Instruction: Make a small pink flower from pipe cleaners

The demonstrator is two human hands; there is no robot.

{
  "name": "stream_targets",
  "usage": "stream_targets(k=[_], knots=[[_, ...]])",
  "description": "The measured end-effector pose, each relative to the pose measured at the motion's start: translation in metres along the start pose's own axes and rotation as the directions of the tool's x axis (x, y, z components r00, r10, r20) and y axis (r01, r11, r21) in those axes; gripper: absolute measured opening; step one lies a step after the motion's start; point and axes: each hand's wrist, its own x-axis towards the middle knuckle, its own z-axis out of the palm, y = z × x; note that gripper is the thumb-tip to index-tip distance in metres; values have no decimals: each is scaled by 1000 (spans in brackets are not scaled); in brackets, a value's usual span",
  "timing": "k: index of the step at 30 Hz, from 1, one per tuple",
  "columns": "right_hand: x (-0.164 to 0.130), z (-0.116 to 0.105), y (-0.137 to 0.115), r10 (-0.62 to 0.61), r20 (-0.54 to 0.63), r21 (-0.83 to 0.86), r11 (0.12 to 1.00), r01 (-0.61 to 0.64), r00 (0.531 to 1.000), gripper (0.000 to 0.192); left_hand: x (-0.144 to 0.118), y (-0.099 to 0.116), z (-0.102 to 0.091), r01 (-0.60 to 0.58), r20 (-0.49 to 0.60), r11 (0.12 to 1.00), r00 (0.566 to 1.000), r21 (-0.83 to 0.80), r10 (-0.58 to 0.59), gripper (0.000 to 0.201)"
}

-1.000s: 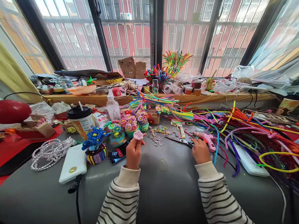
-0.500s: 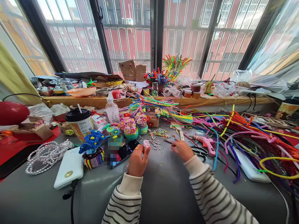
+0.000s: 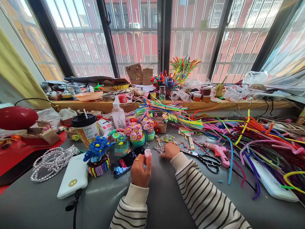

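My left hand [image 3: 140, 169] is closed, pinching a small fluffy pale pink piece [image 3: 148, 152] between thumb and fingertips. To its right, my right hand [image 3: 169, 151] is low over the table with its fingertips drawn together at the loose small bits. What those fingers hold, if anything, is too small to make out. Black-handled scissors [image 3: 211, 161] lie to the right of that hand, blades towards it. Colourful small scraps [image 3: 166, 138] are scattered just beyond it. A phone [image 3: 127, 164] lies left of my left hand.
Pipe-cleaner flower pots [image 3: 136, 135] and a blue one [image 3: 97, 156] stand to the left, with a lidded cup [image 3: 85, 128] and a bottle [image 3: 118, 115]. A white power bank [image 3: 74, 177] lies nearer. On the right are a pink glue gun [image 3: 220, 153] and piled pipe cleaners [image 3: 264, 141].
My right hand has moved left and closer to my left hand, uncovering the scissors' blades. My left hand still holds the pink piece. The whole view has shifted slightly.
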Motion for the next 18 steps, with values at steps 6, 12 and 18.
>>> stream_targets(k=[6, 12, 18], knots=[[-11, 5, 26, -23, -115, 247, 968, 51, 993, 22, 9, 6, 7, -54, 12, 998, 998, -39, 55, 21], [-20, 8, 46, 101, -242, 591, 804, 64, 965, 23, 30, 22, 37, -215, 23, 944, 973, -250, 228, 24], [-23, 6, 45, 27, -266, 784, 588, 200, 964, 24, 35, 18, 65, -169, 17, 924, 982, -344, 186, 31]])
